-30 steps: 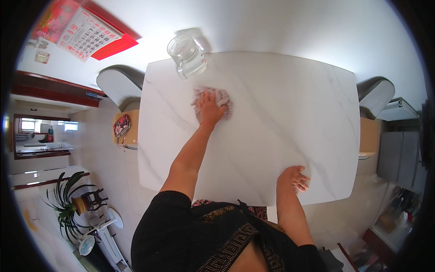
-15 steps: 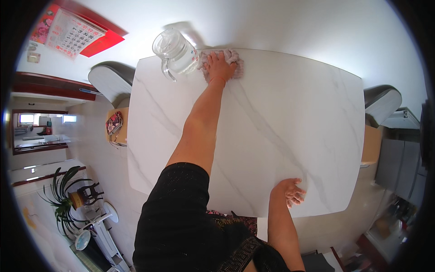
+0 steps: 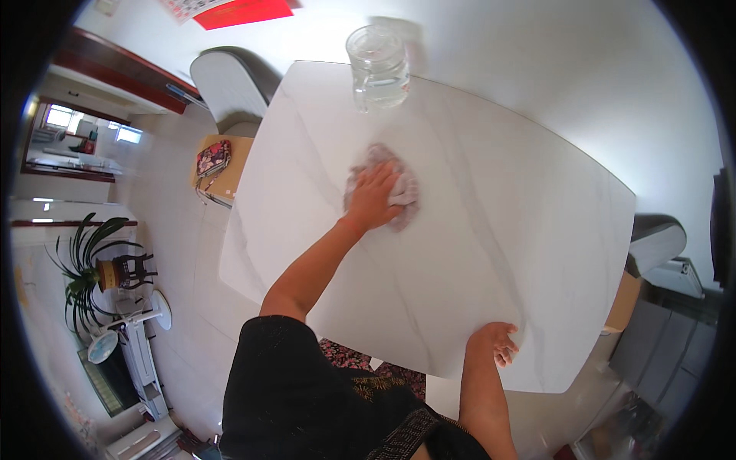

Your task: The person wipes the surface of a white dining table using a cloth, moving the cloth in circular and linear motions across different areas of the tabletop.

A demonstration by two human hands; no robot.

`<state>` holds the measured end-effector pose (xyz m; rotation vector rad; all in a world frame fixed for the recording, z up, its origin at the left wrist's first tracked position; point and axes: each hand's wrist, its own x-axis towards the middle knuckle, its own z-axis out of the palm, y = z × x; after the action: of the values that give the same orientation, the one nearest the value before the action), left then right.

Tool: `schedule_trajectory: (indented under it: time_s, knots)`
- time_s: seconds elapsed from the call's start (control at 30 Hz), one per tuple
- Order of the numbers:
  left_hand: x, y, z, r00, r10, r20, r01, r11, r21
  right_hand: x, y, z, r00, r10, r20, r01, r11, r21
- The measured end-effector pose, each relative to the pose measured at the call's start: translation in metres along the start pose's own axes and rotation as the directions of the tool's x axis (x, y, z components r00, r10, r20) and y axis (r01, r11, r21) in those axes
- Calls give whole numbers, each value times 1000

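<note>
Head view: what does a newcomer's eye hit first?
Probably the big white marbled table filling the middle, with the left hand spread on a crumpled pale cloth left of its centre. Next, the glass jug of clear liquid near the far edge, beyond the cloth. Colour likely pulls the eye to the bright red sheet on the wall, cut off at the top.

Two hands [image 3: 374,196] [image 3: 500,346], one cloth [image 3: 402,193], one worktop [image 3: 537,245], one glass pitcher [image 3: 381,75], two chair backs [image 3: 228,83] [image 3: 661,249], one floral pouch [image 3: 213,158], one potted plant [image 3: 83,286].
</note>
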<state>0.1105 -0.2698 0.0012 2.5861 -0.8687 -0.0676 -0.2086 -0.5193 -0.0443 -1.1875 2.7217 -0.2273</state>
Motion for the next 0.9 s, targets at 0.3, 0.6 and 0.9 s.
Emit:
schedule_trajectory:
  time_s: [0.3, 0.6, 0.9]
  knots:
    - [-26, -100, -34, 893, -427, -139, 439, 896, 71, -5, 4, -3, 995, -72, 70, 73, 997, -17]
    - [68, -149, -33, 820, -549, -164, 566, 820, 88, -4, 1, -8, 995, -82, 49, 85, 993, -78]
    - [43, -131, -22, 864, -483, -143, 496, 865, 71, -5, 4, 2, 998, -50, 26, 52, 994, -101]
